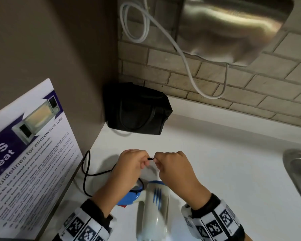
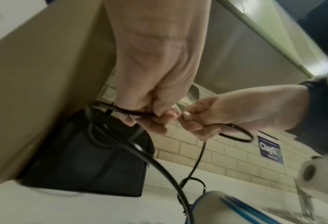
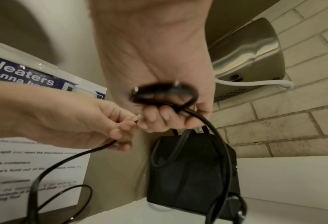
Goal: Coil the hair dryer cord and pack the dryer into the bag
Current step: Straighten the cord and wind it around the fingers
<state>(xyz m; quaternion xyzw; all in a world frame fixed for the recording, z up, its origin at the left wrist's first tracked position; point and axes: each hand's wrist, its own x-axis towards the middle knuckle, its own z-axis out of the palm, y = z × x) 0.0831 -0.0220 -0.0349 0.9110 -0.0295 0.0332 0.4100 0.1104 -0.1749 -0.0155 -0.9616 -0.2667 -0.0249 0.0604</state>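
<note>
A white and blue hair dryer (image 1: 155, 204) lies on the white counter (image 1: 224, 171), below my hands. Its black cord (image 1: 86, 173) loops out to the left on the counter. My left hand (image 1: 131, 164) and right hand (image 1: 172, 165) meet above the dryer, each pinching the cord with a short stretch (image 1: 150, 158) between them. In the right wrist view my right hand (image 3: 163, 115) also grips the black plug (image 3: 159, 94) with a small loop. In the left wrist view my left hand (image 2: 149, 118) holds the cord (image 2: 169, 174). The black bag (image 1: 137, 110) stands shut in the back corner.
A poster board (image 1: 30, 153) about microwave use leans at the left. A steel hand dryer (image 1: 233, 26) with a white cable (image 1: 186, 63) hangs on the brick wall. A steel sink (image 1: 299, 171) edges in at the right. A paper roll (image 2: 309, 171) shows in the left wrist view.
</note>
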